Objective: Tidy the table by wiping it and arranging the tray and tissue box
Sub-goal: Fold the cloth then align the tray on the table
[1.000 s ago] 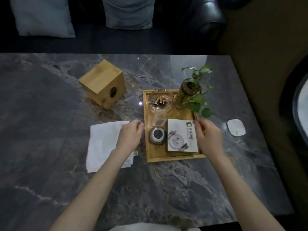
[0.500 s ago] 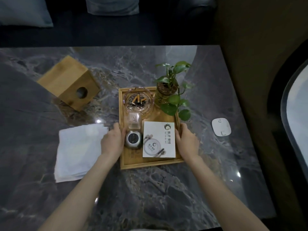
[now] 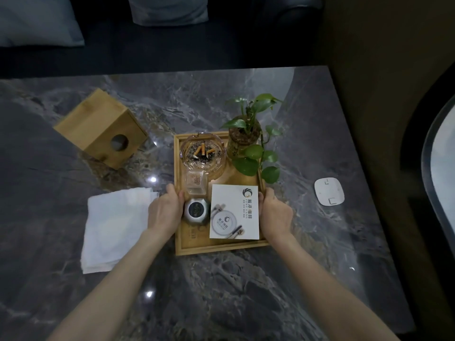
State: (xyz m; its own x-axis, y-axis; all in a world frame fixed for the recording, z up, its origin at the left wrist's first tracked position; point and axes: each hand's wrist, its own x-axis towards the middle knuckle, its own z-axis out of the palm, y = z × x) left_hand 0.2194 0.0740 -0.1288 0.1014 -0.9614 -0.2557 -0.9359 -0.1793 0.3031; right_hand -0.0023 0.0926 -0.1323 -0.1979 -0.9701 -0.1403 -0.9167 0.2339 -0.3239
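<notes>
A wooden tray (image 3: 216, 247) rests on the dark marble table (image 3: 246, 291). It carries a glass ashtray with butts (image 3: 202, 153), a potted green plant (image 3: 246, 136), a small clear holder (image 3: 196, 181), a round silver device (image 3: 196, 209) and a white menu card (image 3: 235, 212). My left hand (image 3: 165, 210) grips the tray's left rim, and my right hand (image 3: 276, 213) grips its right rim. A folded white cloth (image 3: 115, 227) lies just left of the tray. The wooden tissue box (image 3: 101, 126) sits tipped at an angle at the back left.
A white rounded-square pad (image 3: 329, 191) lies on the table to the right of the tray. The table's right edge runs close by it. Behind the far edge is a dark sofa with pale cushions (image 3: 39, 20).
Both hands have gone from hovering over the cloth and the card to closing on the tray's two side rims. The view has shifted to the right.
</notes>
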